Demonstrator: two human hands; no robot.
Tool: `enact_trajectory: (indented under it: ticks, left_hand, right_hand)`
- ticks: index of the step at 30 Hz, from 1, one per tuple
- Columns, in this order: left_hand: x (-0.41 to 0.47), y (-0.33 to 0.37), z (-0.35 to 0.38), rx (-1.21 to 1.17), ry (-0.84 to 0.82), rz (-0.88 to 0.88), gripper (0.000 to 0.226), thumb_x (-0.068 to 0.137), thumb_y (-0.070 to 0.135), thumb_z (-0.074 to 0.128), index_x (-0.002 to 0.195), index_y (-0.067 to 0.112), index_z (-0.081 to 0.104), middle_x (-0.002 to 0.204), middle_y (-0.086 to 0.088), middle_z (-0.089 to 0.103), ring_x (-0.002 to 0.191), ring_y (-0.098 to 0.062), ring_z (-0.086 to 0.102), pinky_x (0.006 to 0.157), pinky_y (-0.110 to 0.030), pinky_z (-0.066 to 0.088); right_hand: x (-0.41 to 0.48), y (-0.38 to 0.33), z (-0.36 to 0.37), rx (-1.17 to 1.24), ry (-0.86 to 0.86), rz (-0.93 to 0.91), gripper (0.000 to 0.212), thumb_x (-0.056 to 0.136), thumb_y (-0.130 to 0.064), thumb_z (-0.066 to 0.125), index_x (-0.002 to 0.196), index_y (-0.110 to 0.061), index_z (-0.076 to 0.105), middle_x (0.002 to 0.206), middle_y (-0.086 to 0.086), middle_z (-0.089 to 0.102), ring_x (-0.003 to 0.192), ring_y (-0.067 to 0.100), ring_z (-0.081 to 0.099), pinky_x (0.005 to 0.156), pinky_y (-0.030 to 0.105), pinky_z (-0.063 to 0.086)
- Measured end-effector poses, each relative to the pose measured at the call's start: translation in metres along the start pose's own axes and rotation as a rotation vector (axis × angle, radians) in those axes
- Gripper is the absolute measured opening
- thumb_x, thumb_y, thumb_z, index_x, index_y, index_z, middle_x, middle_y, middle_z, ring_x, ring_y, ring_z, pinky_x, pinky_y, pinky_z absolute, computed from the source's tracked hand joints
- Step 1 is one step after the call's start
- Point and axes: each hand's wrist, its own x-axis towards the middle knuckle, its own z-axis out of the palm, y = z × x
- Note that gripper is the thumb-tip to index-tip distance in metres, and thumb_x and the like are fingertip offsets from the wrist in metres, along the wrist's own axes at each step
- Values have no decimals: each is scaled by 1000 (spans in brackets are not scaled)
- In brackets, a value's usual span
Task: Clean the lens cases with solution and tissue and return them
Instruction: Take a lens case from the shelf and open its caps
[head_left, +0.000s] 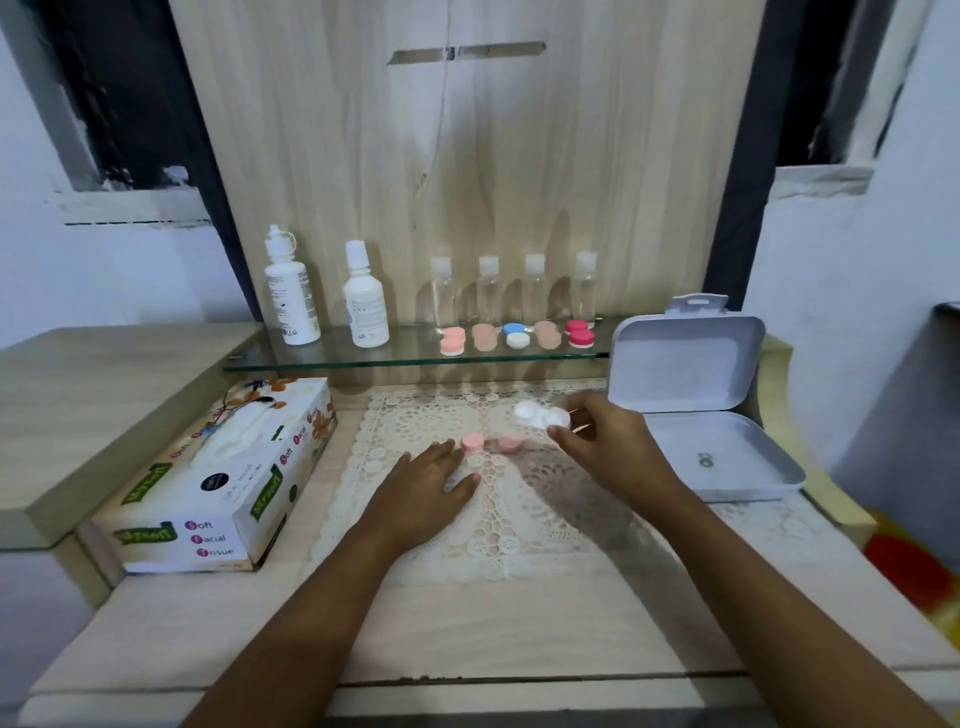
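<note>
While the right grip (602, 441) pinches the case (537, 414) at its three-o'clock end, the flat, empty left grip (423, 486) lies nearer the eleven-o'clock solution (291, 291).

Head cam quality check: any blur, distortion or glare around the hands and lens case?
Head view: wide-angle bowing toward the edges; the right hand and the white lens case it pinches are motion-blurred; the left hand, flat on the lace mat, is sharper; faint reflections on the glass shelf.
</note>
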Motion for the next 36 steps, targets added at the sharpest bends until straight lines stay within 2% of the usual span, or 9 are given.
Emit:
enact_trajectory:
  ticks: [3, 8, 12, 17, 19, 23, 28, 33, 36]
  left_hand:
    - [0, 0, 0, 11, -8, -5, 56, 99, 46, 31, 148, 20, 24, 157, 5, 15, 144, -8, 8, 116, -29, 2]
    - [1, 1, 0, 18, -15, 0, 56, 99, 45, 31, 148, 20, 23, 157, 5, 15, 144, -8, 9, 116, -30, 2]
    - [1, 2, 0, 18, -11, 4, 55, 99, 45, 31, 148, 20, 24, 156, 4, 16, 144, -9, 9, 116, -31, 2]
    - [2, 1, 0, 2, -14, 4, 55, 98, 45, 32, 148, 21, 25, 156, 5, 16, 144, -8, 9, 116, -31, 2]
    - [2, 1, 1, -3, -13, 5, 55, 98, 45, 32, 148, 21, 25, 156, 5, 16, 144, -8, 9, 116, -31, 2]
    - [1, 1, 0, -12, -4, 6, 56, 98, 45, 34, 147, 21, 26, 156, 5, 17, 144, -8, 11, 116, -31, 3]
    - [2, 1, -1, -11, -5, 5, 55, 98, 45, 35, 147, 21, 27, 156, 4, 18, 144, -9, 11, 116, -32, 3]
    - [2, 1, -1, -6, -5, 5, 55, 98, 45, 35, 147, 20, 28, 156, 4, 18, 144, -9, 11, 116, -32, 3]
    - [2, 1, -1, -7, -6, 7, 55, 98, 45, 35, 147, 19, 28, 156, 4, 17, 144, -9, 11, 116, -32, 3]
  right_hand:
    - [2, 8, -28, -52, 60, -17, 26, 83, -22, 68, 106, -12, 60, 87, -2, 61, 79, 13, 59, 75, 25, 48]
    - [1, 42, -64, -233, 127, -64, 27, 81, -15, 69, 105, -5, 60, 93, 11, 68, 83, 23, 62, 76, 37, 52]
    - [-1, 64, -78, -370, 111, -103, 27, 82, -12, 68, 108, -7, 59, 98, 12, 67, 80, 26, 62, 71, 37, 53]
    - [-3, 79, -86, -575, 49, -252, 24, 83, -2, 62, 106, -10, 58, 100, 10, 62, 75, 30, 59, 63, 35, 51]
    - [-1, 80, -88, -689, -7, -330, 31, 78, 7, 62, 104, -11, 59, 99, 10, 60, 73, 32, 57, 59, 36, 51]
    - [0, 83, -89, -868, -38, -486, 57, 53, 23, 67, 97, -12, 63, 87, 11, 59, 62, 26, 50, 43, 36, 45]
    - [2, 97, -83, -909, -57, -485, 56, 65, 19, 60, 107, -18, 58, 99, 7, 54, 74, 27, 48, 51, 46, 50]
    - [1, 98, -83, -864, -24, -471, 58, 57, 21, 65, 101, -16, 60, 94, 9, 57, 69, 27, 50, 44, 43, 50]
    - [3, 91, -80, -737, 43, -426, 45, 69, 16, 63, 104, -12, 60, 98, 12, 60, 74, 29, 55, 55, 43, 53]
